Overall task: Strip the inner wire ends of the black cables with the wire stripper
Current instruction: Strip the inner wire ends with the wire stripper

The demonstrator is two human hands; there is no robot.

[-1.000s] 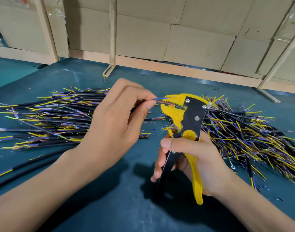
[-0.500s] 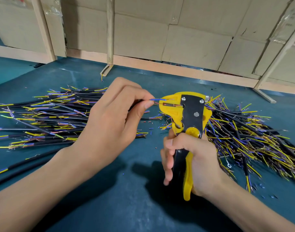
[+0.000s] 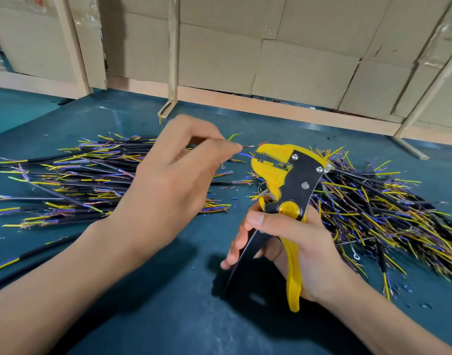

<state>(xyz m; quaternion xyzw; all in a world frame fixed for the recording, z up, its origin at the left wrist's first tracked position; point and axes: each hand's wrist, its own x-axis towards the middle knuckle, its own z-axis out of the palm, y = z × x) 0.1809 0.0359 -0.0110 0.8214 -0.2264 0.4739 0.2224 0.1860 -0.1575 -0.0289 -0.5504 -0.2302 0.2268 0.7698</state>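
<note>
On the left of the teal table (image 3: 168, 316) lies one pile of black cables (image 3: 73, 180). Your left hand (image 3: 173, 185) pinches one cable's wires (image 3: 245, 151) just beside the wire stripper (image 3: 286, 190), which your right hand (image 3: 304, 252) grips by its handles. Another pile (image 3: 378, 208) lies right.

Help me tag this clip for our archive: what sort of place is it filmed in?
Probably a small cable-assembly workshop. A teal work mat carries two big heaps of cut black cables, a hand works a yellow wire stripper, and the bench is walled off with cardboard sheets on wooden battens.
</note>
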